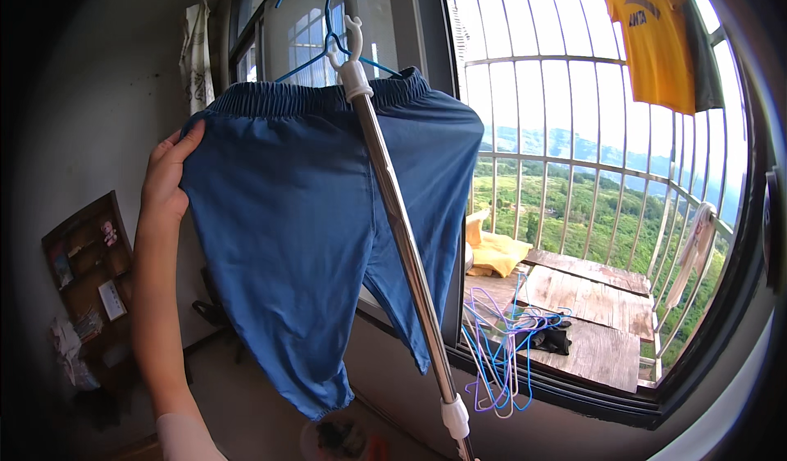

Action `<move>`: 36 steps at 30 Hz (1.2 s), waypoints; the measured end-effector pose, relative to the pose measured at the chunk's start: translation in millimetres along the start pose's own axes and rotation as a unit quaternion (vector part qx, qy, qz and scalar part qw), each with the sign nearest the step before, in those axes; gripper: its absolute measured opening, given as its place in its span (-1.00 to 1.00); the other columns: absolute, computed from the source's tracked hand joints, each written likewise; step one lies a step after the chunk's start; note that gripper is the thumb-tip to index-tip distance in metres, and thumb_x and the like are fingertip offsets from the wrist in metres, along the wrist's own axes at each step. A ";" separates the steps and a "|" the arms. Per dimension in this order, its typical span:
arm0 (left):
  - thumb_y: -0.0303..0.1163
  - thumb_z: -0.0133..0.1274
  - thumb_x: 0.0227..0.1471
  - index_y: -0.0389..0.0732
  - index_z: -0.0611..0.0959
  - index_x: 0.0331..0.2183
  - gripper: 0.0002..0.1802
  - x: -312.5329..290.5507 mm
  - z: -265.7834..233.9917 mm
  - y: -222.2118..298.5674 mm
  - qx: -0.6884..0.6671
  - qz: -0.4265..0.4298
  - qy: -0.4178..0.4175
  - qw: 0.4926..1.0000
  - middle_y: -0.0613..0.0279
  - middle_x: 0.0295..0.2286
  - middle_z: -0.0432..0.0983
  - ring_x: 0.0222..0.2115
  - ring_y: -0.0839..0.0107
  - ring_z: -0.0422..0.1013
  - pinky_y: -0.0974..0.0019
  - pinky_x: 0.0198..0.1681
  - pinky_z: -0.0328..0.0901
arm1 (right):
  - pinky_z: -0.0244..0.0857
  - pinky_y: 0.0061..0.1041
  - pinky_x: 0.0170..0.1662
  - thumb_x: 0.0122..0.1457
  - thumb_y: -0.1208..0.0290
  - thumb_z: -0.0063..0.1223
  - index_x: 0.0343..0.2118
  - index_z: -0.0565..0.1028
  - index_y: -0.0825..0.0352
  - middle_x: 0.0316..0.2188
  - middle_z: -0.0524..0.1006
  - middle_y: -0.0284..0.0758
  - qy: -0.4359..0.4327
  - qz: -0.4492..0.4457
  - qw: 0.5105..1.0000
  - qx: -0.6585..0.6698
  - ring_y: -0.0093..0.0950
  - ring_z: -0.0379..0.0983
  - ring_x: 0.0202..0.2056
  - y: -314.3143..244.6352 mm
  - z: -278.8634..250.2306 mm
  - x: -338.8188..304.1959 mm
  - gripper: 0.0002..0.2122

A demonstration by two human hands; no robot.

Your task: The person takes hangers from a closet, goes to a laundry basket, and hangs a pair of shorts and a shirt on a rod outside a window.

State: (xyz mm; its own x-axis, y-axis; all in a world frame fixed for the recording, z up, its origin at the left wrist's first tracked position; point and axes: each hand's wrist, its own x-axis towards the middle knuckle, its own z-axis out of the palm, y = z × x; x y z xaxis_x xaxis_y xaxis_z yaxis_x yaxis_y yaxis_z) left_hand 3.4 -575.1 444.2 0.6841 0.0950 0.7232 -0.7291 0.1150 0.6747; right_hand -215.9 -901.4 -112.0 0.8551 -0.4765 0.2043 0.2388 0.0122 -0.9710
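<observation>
Blue elastic-waisted trousers (283,190) hang in front of me on a blue wire hanger (330,18). My left hand (170,174) is closed on their left side, just under the waistband, thumb toward me. A shiny metal clothes pole (402,215) slants across the front of the trousers. Its white forked head (352,71) overlaps the hanger's neck; whether it bears the hanger's weight I cannot tell. The pole's lower end runs out of the picture at the bottom. My right hand does not show.
An open window with a dark frame (566,408) is at the right. Beyond it are barred railings (574,166), wooden boards (586,297), tangled hangers (508,330), a yellow cloth (496,252) and a hanging yellow T-shirt (656,43). A wooden shelf (86,252) stands at the left.
</observation>
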 end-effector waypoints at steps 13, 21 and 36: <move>0.18 0.03 -0.16 -0.10 0.05 0.15 -0.03 8.3 158.7 -12.2 0.253 0.255 -0.084 0.929 -0.10 0.09 -0.05 0.12 0.05 -0.02 0.00 0.08 0.04 | 0.02 -0.60 -0.73 0.10 0.41 -0.10 -0.48 0.39 0.35 -0.86 0.23 -0.44 0.099 -0.214 0.967 -0.094 -0.60 0.09 -0.82 -97.1 -2.2 47.4 -0.87; 0.07 0.09 -0.14 -0.12 0.27 0.02 -0.24 -111.5 176.1 -55.4 0.211 0.252 -0.182 0.927 0.04 -0.06 0.21 -0.03 0.19 0.20 0.11 -0.03 0.14 | 0.12 -0.61 -0.74 0.13 0.31 -0.05 -0.60 0.32 0.32 -0.85 0.33 -0.39 0.298 -0.247 0.873 -0.297 -0.59 0.31 -0.79 -197.0 -104.1 134.1 -0.76; -0.15 0.19 -0.17 -0.23 0.45 -0.21 -0.49 -231.7 162.0 -110.6 0.115 0.086 -0.276 0.950 0.13 -0.28 0.37 -0.27 0.30 0.36 0.34 -0.32 0.30 | 0.27 -0.25 -0.47 0.07 0.05 -0.04 -0.48 0.41 0.33 -0.60 0.49 -0.12 0.514 -0.313 0.680 -0.419 -0.18 0.46 -0.52 -453.0 -177.3 372.3 -0.64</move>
State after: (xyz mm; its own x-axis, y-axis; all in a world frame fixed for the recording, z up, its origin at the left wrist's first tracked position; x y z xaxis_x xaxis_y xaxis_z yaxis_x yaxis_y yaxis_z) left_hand -77.5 -770.0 226.0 0.4855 -0.4483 0.7505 -0.8580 -0.0797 0.5074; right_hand -87.3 -1240.3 381.9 -0.1695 -0.5250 0.8341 -0.3073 -0.7759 -0.5509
